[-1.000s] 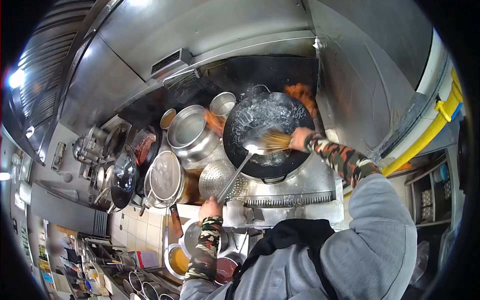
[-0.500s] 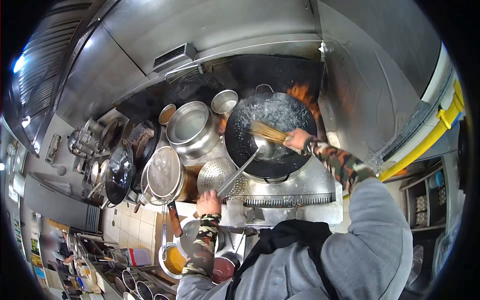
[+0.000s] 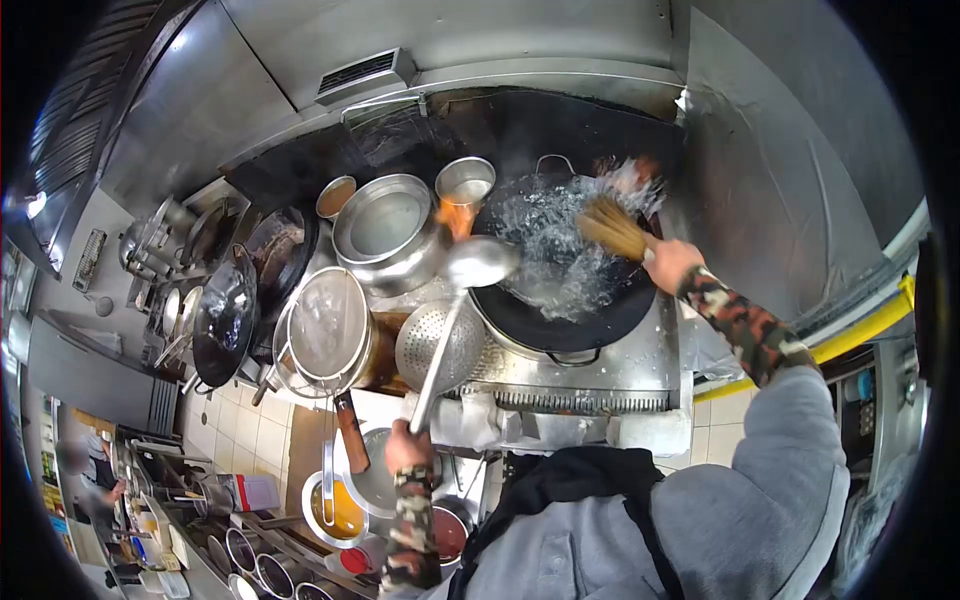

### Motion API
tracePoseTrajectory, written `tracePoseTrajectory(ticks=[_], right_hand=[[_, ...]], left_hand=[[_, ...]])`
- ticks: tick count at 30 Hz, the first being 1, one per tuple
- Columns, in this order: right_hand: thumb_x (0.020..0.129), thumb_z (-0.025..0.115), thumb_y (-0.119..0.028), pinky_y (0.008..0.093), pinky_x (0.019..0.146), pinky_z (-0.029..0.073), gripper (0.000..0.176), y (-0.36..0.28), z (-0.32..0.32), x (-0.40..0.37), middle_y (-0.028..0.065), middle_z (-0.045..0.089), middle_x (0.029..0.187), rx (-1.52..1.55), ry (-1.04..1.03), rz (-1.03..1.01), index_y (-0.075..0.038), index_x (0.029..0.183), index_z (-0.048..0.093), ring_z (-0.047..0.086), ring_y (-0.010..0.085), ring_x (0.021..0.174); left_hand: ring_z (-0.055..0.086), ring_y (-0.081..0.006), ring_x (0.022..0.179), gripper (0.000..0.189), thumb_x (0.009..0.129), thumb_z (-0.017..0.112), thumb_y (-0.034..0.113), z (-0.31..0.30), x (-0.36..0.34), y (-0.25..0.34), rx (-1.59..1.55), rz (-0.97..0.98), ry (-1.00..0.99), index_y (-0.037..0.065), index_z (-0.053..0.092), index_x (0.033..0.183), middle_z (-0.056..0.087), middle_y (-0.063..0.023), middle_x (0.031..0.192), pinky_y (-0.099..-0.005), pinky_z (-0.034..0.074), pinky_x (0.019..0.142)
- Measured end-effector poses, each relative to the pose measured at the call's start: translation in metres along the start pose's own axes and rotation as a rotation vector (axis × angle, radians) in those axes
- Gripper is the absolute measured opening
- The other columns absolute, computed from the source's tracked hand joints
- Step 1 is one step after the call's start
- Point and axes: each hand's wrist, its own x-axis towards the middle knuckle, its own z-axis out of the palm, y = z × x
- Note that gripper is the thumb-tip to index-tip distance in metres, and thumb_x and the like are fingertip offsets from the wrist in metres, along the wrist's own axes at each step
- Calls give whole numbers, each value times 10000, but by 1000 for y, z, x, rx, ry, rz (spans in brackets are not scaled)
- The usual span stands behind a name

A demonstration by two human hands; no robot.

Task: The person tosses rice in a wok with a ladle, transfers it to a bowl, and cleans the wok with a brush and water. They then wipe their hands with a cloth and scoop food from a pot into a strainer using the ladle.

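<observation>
My right hand (image 3: 676,266) is closed around a bamboo wok brush (image 3: 612,228), whose bristles are over the right side of a large black wok (image 3: 600,326). Bubbling, splashing water (image 3: 560,240) fills the wok, and some of it flies over the far right rim. My left hand (image 3: 407,449) grips the end of a long-handled ladle (image 3: 482,262). The ladle's bowl hangs left of the wok's rim, and its handle passes above a perforated strainer (image 3: 425,345). Flames (image 3: 457,218) rise at the wok's left edge.
Left of the wok stand a large metal pot (image 3: 390,235), a small metal pot (image 3: 466,180) and a fine-mesh sieve (image 3: 327,320). Another wok (image 3: 225,325) is farther left. Near my left arm is a container of yellow liquid (image 3: 340,510). Another person (image 3: 85,475) is at lower left.
The brush and my right hand have moved right across the wok, throwing up water. The ladle has come out of the wok to the left. The view has shifted slightly.
</observation>
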Motion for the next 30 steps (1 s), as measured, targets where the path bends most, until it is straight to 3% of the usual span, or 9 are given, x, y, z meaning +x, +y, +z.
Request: tracePoseTrajectory(ticks=[5, 11, 13, 15, 16, 19, 21, 25, 30], right_hand=[[752, 569, -253, 451, 726, 521, 341, -11, 61, 54, 165, 668, 847, -113, -34, -37, -144, 1071, 621, 651, 342, 812], [762, 597, -334, 446, 772, 501, 445, -111, 104, 59, 181, 654, 881, 425, -33, -108, -146, 1163, 556, 632, 359, 864], [748, 608, -341, 453, 784, 496, 440, -87, 72, 29, 139, 660, 926, 364, -141, -249, -264, 1178, 554, 632, 339, 884], [750, 604, -320, 441, 760, 510, 423, -51, 54, 25, 132, 665, 892, 95, -279, -189, -259, 1166, 567, 644, 314, 861], [753, 601, -301, 441, 736, 520, 408, -32, 58, 33, 150, 663, 854, 7, -159, -138, -218, 1152, 576, 654, 308, 823], [761, 614, -322, 455, 765, 506, 450, -47, 84, 94, 191, 655, 892, 90, -97, 55, -188, 1187, 557, 644, 331, 846], [767, 623, -335, 457, 790, 499, 457, -89, 82, 100, 212, 648, 908, 271, -56, 106, -194, 1196, 557, 638, 341, 868], [767, 632, -348, 457, 812, 487, 492, -89, 56, 58, 161, 653, 945, 325, -199, -280, -215, 1231, 537, 616, 356, 913], [780, 612, -319, 445, 767, 503, 382, -70, 64, 109, 147, 662, 874, 353, 20, 125, -183, 1136, 590, 632, 343, 852]], left_hand=[[606, -427, 736, 336, 764, 674, 295, 31, 4, -12, -133, -8, 85, -9, 546, 827, 616, -242, 729, -485, 467, 651], [595, -445, 863, 411, 802, 631, 306, 77, 25, -1, -125, -167, -33, -47, 540, 992, 622, -277, 875, -471, 463, 756], [581, -432, 905, 391, 791, 642, 274, 92, 31, -14, -215, -58, 33, -42, 534, 993, 603, -288, 919, -457, 454, 785], [562, -423, 938, 418, 774, 654, 252, 97, 29, -23, -257, -46, 17, -40, 535, 1048, 587, -284, 967, -455, 440, 815], [558, -422, 941, 455, 769, 659, 258, 102, 23, -19, -170, 152, 219, -42, 527, 1085, 589, -275, 978, -459, 438, 823], [551, -408, 964, 632, 702, 714, 318, 108, -2, 9, -309, 354, 119, -49, 503, 1171, 591, -255, 1015, -461, 439, 847], [560, -401, 955, 700, 652, 745, 376, 119, -9, 29, -88, 310, -3, -42, 512, 1162, 597, -246, 995, -460, 443, 844], [573, -366, 958, 727, 532, 785, 465, 128, 14, 23, -19, 174, -175, -30, 586, 1025, 608, -220, 984, -429, 453, 858], [589, -347, 905, 635, 502, 792, 432, 118, 16, 18, 60, 242, -235, -18, 622, 916, 618, -182, 918, -412, 472, 827]])
